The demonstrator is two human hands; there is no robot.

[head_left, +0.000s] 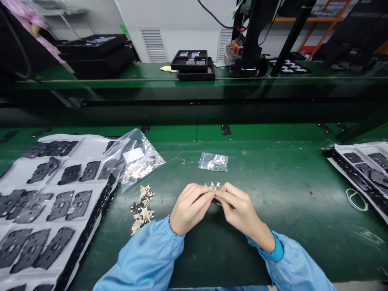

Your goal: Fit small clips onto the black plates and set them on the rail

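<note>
Above the green table [236, 250], my left hand [192, 206] and my right hand [238, 205] meet fingertip to fingertip. Both pinch at the same spot, and whatever lies between the fingertips is too small to make out. Just beyond my fingers are several tiny beige pieces [213, 186], partly hidden by the hands. To the left of my left hand lies a loose pile of small beige and black pieces [143, 212]. A small clear plastic bag [213, 161] rests flat behind the hands.
A larger clear bag [136, 161] with small pieces lies left, against a white tray [44, 184] of black molded parts. Another tray [363, 161] and a pale rubber band [357, 200] are at right. Black boxes [194, 64] stand on the raised back shelf.
</note>
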